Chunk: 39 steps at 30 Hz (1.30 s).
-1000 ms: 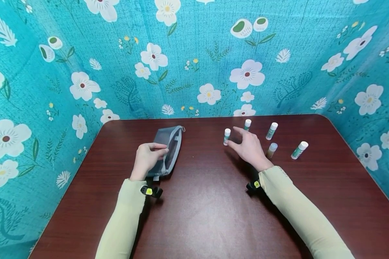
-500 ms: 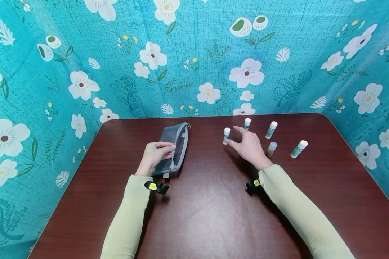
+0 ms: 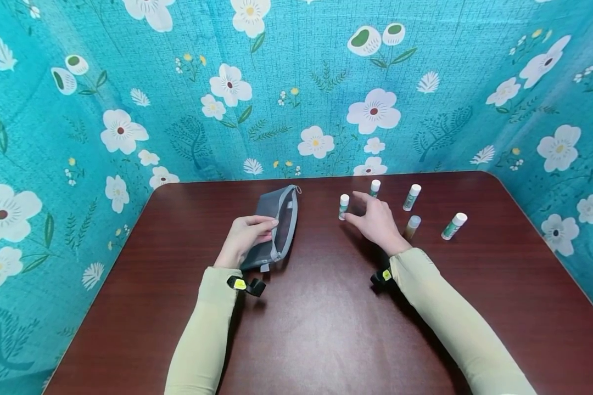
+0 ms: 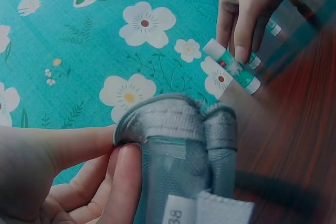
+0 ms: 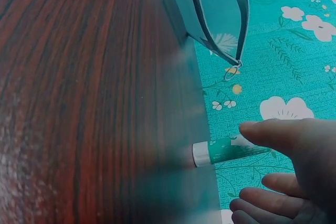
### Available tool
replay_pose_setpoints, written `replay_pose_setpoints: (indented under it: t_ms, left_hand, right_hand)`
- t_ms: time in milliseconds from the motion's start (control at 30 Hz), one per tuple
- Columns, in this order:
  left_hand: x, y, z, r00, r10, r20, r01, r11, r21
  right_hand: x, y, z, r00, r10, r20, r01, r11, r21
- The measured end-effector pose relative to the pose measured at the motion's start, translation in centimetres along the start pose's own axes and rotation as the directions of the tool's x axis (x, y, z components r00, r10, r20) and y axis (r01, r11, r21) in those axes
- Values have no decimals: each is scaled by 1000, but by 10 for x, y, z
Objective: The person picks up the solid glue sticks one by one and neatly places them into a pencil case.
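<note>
My left hand (image 3: 244, 236) pinches the near rim of a grey mesh zip pouch (image 3: 270, 204) between thumb and fingers. The pouch's mouth gapes toward the right, with a zip pull ring at its far end. My right hand (image 3: 378, 222) is at a white-capped green glue stick (image 3: 343, 207) standing upright on the table. Its thumb overlaps the stick's lower part in the right wrist view, and the fingers are held apart from the thumb. In the left wrist view the pouch's fabric tag (image 4: 181, 211) hangs near my fingers.
Behind and right of my right hand stand more sticks: a white-capped one (image 3: 375, 186) partly hidden, another (image 3: 412, 197), one further right (image 3: 454, 226), and a brownish one with a translucent cap (image 3: 413, 226). A floral cloth (image 3: 277, 82) rises behind the brown table (image 3: 316, 329).
My left hand has moved right with the pouch, bringing its mouth closer to the glue stick. The right hand has stayed beside the stick, nearly unmoved.
</note>
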<state>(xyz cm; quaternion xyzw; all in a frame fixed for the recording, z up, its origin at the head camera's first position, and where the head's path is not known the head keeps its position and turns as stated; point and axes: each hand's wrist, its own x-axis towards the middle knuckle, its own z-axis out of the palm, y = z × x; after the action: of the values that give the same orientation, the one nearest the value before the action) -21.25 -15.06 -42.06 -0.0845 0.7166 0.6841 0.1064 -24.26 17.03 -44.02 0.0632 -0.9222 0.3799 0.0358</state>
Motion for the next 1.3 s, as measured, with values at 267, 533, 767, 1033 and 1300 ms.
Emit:
replay_pose_setpoints:
  t_ms: [267,533,767,1033,1300]
  left_hand:
    - [-1,-2,8,998,-12,54,15,998,-60]
    - [-2,-4,11,996,-23,85,32,993,-113]
    - [0,-6,12,995,-20,99,32,992,-122]
    - [-1,-5,12,995,-22,98,32,994,-100]
    - [-1,-5,14,994,-11,108,21,996,-88]
  right_hand:
    - [2,0,4,1000,18,4,-18,999,35]
    - [7,6,8,1000,20,7,-20,997,76]
    - [10,10,11,999,37,19,-39,993,112]
    - [12,11,16,1000,21,16,-23,989,143]
    - [12,11,18,1000,9,-4,-8,990,142]
